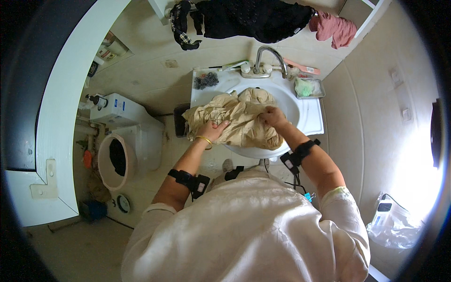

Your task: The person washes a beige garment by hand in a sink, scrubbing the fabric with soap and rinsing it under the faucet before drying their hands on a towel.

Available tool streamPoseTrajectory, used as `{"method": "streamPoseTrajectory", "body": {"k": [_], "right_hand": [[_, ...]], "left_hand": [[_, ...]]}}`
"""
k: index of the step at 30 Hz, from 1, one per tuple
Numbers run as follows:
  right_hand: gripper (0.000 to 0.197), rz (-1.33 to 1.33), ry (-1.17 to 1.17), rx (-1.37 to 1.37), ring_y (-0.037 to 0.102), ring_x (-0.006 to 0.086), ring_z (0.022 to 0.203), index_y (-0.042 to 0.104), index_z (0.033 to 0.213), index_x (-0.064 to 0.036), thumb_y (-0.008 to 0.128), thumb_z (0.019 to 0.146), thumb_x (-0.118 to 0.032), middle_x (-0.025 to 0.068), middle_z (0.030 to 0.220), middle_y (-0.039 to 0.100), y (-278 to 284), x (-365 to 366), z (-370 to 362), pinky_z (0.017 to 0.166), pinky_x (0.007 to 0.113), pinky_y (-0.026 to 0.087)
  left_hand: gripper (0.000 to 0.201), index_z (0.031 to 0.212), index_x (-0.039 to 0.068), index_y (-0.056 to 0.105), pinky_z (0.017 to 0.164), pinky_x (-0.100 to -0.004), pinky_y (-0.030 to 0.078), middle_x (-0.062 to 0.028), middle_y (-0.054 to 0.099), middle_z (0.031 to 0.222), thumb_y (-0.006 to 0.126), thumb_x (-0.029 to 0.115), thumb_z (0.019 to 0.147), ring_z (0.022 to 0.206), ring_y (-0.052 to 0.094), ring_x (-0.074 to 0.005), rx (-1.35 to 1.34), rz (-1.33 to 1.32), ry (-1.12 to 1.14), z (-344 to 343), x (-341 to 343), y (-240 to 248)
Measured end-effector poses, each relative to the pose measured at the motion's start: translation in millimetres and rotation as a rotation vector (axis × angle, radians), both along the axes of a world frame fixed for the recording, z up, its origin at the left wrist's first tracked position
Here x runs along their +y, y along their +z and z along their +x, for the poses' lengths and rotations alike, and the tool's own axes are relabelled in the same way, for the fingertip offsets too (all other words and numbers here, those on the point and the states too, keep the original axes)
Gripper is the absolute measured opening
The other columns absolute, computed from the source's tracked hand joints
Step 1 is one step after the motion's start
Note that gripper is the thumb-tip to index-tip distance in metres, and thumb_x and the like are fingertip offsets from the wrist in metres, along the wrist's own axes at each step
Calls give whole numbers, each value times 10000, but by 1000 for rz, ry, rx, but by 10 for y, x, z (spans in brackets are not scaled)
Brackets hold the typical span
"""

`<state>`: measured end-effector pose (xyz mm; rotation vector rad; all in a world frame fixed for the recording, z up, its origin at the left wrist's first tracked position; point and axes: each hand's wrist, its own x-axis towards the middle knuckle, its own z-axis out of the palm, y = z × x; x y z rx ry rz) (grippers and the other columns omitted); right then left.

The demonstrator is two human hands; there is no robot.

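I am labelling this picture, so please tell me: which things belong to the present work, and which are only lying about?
In use:
crumpled beige cloth, touched by left hand and right hand
glossy white sink beneath

Lying about:
curly grey clump
rectangular metal tray
pale pink plastic tub

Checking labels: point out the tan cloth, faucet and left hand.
Tan cloth (240, 120), head view: on its crumpled middle.
Faucet (258, 60), head view: on the spout's rising part.
Left hand (212, 131), head view: middle of the hand.
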<state>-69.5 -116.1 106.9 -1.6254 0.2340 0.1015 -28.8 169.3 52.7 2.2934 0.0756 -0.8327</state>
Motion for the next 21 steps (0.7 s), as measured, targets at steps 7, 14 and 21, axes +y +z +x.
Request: {"method": "streamPoseTrajectory", "body": {"k": [7,14,21], "right_hand": [[80,-44,173,-279,491,69,718,551,897,18,553,817,22,3,758,555,1100,-99,-437,652,220,414],[286,-753,856,215,587,298,798,613,933,-19,562,806,-271,157,882,623,486,-534,-980,722,378,441],[537,-577,446,217,560,271,989,495,1178,-19,677,740,-269,184,1103,563,308,-394,-457,857,347,439]], "left_hand": [[875,1382,61,192,1064,-409,169,-149,225,1416,531,579,765,1314,188,-278,613,-834,391,-31,-113,126],[506,1237,28,411,1026,-431,255,-124,421,1279,499,339,848,1207,357,-281,457,-1499,507,63,-334,562],[508,1240,14,416,1022,-454,261,-146,414,1296,492,301,828,1206,366,-309,540,-1785,577,-102,-311,697]]}}
